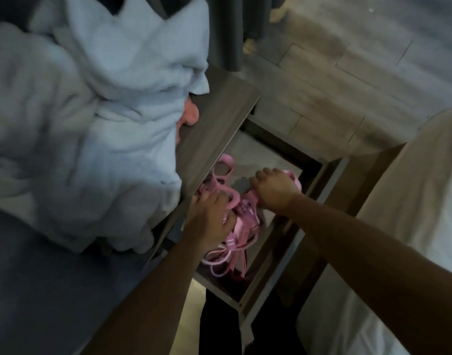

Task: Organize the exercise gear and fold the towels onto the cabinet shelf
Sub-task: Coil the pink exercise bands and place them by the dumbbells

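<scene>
A tangle of pink resistance bands and straps [241, 234] lies inside an open wooden drawer [268, 275] of the cabinet. My left hand [209, 219] grips the pink straps at the drawer's left side. My right hand [276, 190] is curled round a pink strap loop near the drawer's far right corner. A heap of crumpled pale blue-white towels [91, 119] lies on the cabinet top [219, 119] and spills to the left. A pink cloth [190, 114] peeks out from under the towels.
A white sheet or bed edge [404, 226] fills the right side. Grey wood-look floor [347, 60] runs behind the cabinet. A dark grey surface [40, 290] lies under the towels at lower left. A dark curtain [232, 29] hangs at the top centre.
</scene>
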`<state>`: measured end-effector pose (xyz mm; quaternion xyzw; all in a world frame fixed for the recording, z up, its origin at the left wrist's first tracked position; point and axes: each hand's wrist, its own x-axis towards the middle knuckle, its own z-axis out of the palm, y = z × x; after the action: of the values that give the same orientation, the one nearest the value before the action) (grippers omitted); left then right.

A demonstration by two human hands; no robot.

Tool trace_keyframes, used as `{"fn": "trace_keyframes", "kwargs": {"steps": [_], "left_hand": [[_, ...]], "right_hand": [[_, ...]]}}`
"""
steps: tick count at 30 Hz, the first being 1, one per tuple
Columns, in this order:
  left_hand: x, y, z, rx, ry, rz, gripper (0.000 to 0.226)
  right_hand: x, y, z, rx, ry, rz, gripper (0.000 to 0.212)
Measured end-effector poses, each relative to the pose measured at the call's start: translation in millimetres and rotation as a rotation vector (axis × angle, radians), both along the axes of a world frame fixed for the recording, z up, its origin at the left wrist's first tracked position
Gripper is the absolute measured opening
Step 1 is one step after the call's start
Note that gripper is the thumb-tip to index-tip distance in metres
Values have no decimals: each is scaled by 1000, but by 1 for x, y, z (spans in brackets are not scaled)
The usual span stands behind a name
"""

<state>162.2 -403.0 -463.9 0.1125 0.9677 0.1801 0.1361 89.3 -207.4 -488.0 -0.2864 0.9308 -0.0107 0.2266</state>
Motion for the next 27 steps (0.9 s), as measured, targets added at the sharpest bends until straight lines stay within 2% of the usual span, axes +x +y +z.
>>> {"fn": "trace_keyframes", "kwargs": {"steps": [3, 6, 10, 13, 17, 21, 24, 27], "left_hand": [[2, 14, 63, -48, 80, 10, 22], [15, 18, 133, 47, 43, 132, 15], [42, 13, 218, 168, 157, 310, 24], [69, 3, 267, 245, 177, 362, 28], [107, -16, 312, 344, 198, 456, 24], [149, -32, 342, 427, 203, 552, 22], [182, -46, 363, 479, 190, 589, 25], [219, -66, 385, 431, 193, 556, 24]], "right_hand": [[2, 7, 66, -44, 10, -8, 28], [16, 11, 139, -98, -37, -72, 17], [38, 14, 215, -140, -22, -108, 18], [58, 8, 261, -246, -14, -150, 18], [82, -5, 299, -424, -103, -273, 14], [112, -22, 324, -653, -234, -407, 34], [137, -45, 339, -733, -307, -406, 33], [165, -72, 354, -819, -326, -369, 36]]}}
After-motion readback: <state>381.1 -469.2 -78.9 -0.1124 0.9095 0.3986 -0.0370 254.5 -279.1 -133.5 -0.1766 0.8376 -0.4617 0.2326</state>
